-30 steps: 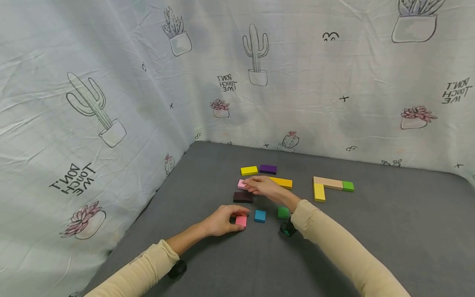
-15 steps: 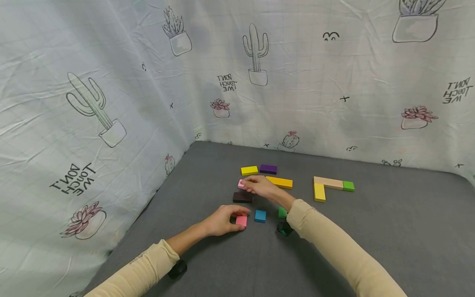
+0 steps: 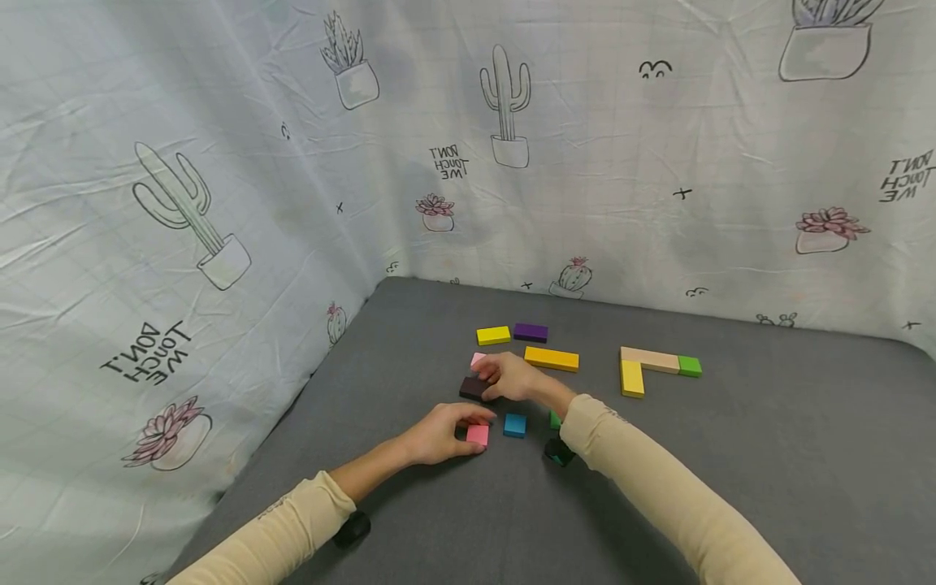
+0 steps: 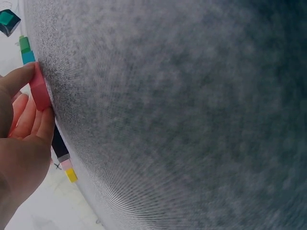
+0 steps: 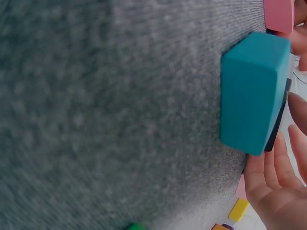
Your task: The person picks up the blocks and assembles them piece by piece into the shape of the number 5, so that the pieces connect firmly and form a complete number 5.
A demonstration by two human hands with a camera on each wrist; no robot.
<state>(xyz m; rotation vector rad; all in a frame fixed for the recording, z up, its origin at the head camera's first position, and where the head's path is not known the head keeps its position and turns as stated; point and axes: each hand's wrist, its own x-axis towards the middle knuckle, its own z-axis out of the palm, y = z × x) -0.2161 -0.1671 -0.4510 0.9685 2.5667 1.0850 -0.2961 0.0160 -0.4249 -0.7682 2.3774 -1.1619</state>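
In the head view my left hand (image 3: pixel 437 436) pinches a small pink block (image 3: pixel 478 435) on the grey table, thumb at the near side and fingers at the far side. The left wrist view shows the pink block (image 4: pixel 40 87) between thumb and fingertips. My right hand (image 3: pixel 515 378) has its thumb and fingers at the right end of a dark brown block (image 3: pixel 472 388), partly covering it. Just behind it, a light pink block (image 3: pixel 477 358) is partly hidden by the right fingers. A blue block (image 3: pixel 515 425) lies right of the pink one, large in the right wrist view.
Farther back lie a yellow block (image 3: pixel 493 335), a purple block (image 3: pixel 530 332) and a long orange-yellow block (image 3: pixel 552 359). To the right, a tan block (image 3: pixel 651 360), a yellow block (image 3: pixel 632 379) and a light green block (image 3: pixel 690 366) join up. My right sleeve partly covers a green block (image 3: pixel 555 420).
My right hand has moved from the light pink block nearer to me, onto the dark brown block, which now sits slightly turned. The left hand stays on the pink block.
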